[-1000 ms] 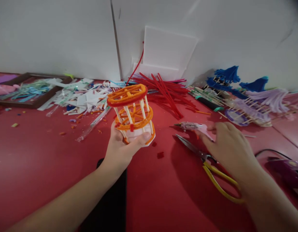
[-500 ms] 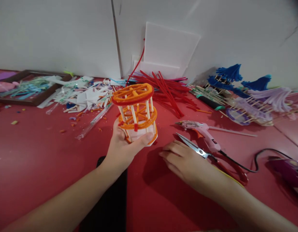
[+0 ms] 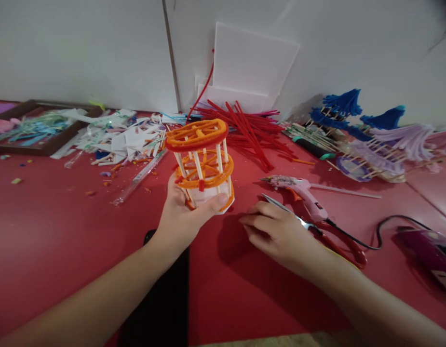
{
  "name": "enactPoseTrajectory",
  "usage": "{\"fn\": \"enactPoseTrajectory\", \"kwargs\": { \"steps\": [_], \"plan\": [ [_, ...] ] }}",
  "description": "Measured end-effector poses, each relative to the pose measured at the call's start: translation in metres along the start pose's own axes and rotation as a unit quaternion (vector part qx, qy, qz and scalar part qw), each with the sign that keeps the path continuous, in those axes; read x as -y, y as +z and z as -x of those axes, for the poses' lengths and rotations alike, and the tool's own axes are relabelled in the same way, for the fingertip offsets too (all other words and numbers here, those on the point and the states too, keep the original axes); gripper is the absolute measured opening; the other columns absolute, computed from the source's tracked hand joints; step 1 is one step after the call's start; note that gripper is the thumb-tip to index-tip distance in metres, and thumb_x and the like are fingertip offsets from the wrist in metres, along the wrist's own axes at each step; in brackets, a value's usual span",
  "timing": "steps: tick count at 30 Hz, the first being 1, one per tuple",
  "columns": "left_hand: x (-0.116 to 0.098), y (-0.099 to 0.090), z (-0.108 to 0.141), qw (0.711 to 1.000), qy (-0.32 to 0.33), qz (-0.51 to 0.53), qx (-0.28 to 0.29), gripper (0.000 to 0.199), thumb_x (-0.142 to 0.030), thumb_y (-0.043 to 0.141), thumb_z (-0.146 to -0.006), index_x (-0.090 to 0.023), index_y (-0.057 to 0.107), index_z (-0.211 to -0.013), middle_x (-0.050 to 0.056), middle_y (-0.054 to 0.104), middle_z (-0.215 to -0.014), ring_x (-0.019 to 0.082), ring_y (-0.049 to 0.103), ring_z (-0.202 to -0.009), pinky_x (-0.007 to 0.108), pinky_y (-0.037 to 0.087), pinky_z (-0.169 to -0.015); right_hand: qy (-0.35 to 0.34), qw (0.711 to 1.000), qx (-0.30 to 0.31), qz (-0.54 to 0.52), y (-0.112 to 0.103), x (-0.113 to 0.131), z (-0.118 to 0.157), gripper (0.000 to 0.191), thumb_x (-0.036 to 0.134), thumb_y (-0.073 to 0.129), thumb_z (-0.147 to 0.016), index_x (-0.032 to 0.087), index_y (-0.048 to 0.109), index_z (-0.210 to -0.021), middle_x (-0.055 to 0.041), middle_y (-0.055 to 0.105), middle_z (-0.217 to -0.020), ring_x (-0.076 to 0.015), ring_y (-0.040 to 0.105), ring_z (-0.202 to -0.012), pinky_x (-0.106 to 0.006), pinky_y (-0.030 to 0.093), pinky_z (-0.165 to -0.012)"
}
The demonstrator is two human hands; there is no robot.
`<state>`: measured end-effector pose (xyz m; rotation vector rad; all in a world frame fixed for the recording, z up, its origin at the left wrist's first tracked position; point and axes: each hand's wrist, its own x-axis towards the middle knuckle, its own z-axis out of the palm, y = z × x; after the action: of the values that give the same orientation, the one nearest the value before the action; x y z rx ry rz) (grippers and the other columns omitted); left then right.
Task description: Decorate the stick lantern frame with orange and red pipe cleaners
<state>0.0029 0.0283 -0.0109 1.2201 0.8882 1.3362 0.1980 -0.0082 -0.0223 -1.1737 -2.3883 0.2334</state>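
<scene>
The left grip (image 3: pixel 184 205) clasped the round, tiered frame of orange rings and pale sticks (image 3: pixel 198 165) near its base, long axis almost upright over the red bench (image 3: pixel 223 289), left of the curled right grip (image 3: pixel 275 231), contents impossible to tell.

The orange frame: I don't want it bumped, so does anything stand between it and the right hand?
Only the left hand, whose thumb wraps the lower part of the orange frame on the side facing the right hand. Nothing else visible stands between; the scissors lie partly behind the right hand.
</scene>
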Motion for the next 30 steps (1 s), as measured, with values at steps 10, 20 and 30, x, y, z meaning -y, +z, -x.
{"fn": "enactPoseTrajectory", "kwargs": {
  "steps": [10,20,30],
  "plan": [
    [0.000,0.001,0.002,0.999,-0.028,0.008,-0.022,0.057,-0.028,0.083,-0.063,-0.023,0.054,-0.112,0.006,0.073,-0.105,0.025,0.071,-0.094,0.039,0.058,-0.087,0.105,0.993,-0.061,-0.012,-0.007,0.000,0.001,0.021,0.016,0.049,-0.090,0.017,0.067,-0.101,-0.0074,0.074,-0.093,-0.0186,0.070,-0.084,-0.033,0.057,-0.076],
    [-0.004,0.004,0.008,0.998,-0.058,0.000,0.026,0.065,-0.024,0.085,-0.058,-0.019,0.045,-0.109,0.013,0.071,-0.111,0.029,0.070,-0.098,0.042,0.057,-0.087,0.145,0.938,-0.190,-0.252,-0.019,0.011,-0.001,0.013,0.013,0.066,-0.080,0.023,0.073,-0.084,-0.0016,0.072,-0.086,-0.0140,0.068,-0.081,-0.026,0.059,-0.070],
    [0.005,0.005,0.014,0.995,0.024,-0.036,0.087,0.066,-0.020,0.081,-0.064,-0.023,0.037,-0.112,0.012,0.062,-0.123,0.029,0.065,-0.109,0.041,0.058,-0.089,0.210,0.784,-0.180,-0.556,-0.016,0.023,0.004,0.016,0.019,0.071,-0.079,0.029,0.072,-0.092,0.0016,0.073,-0.073,-0.0110,0.069,-0.062,-0.022,0.060,-0.060]
  ]
}}
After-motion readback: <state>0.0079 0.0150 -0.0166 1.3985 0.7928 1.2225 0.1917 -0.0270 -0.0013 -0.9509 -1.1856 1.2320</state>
